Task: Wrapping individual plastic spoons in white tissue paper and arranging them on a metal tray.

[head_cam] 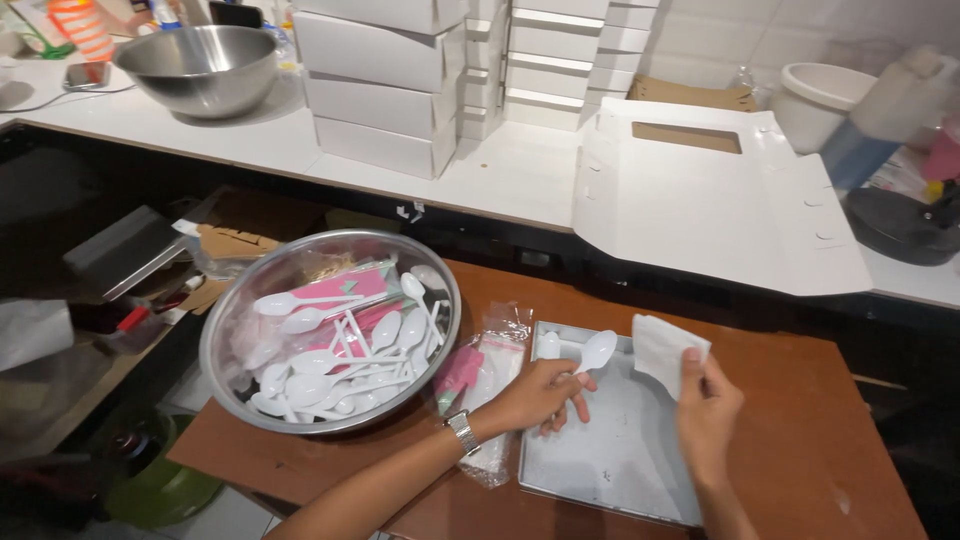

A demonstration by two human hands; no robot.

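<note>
My left hand (540, 392), with a metal watch on the wrist, grips a white plastic spoon (597, 350) by its handle over a flat metal tray (610, 455). My right hand (706, 405) pinches a folded white napkin (662, 350) just right of the spoon's bowl. Left of my hands stands a big steel bowl (225, 340) holding several white plastic spoons and a pink packet. A clear plastic bag (490, 365) with pink print lies between the bowl and the tray.
The brown table (800, 420) bears all this. Behind it a white counter (500, 175) carries stacked white boxes (385, 85), a flattened white box (700, 205), another steel bowl (200, 65) and a white bucket (815, 100). Clutter fills the dark gap at the left.
</note>
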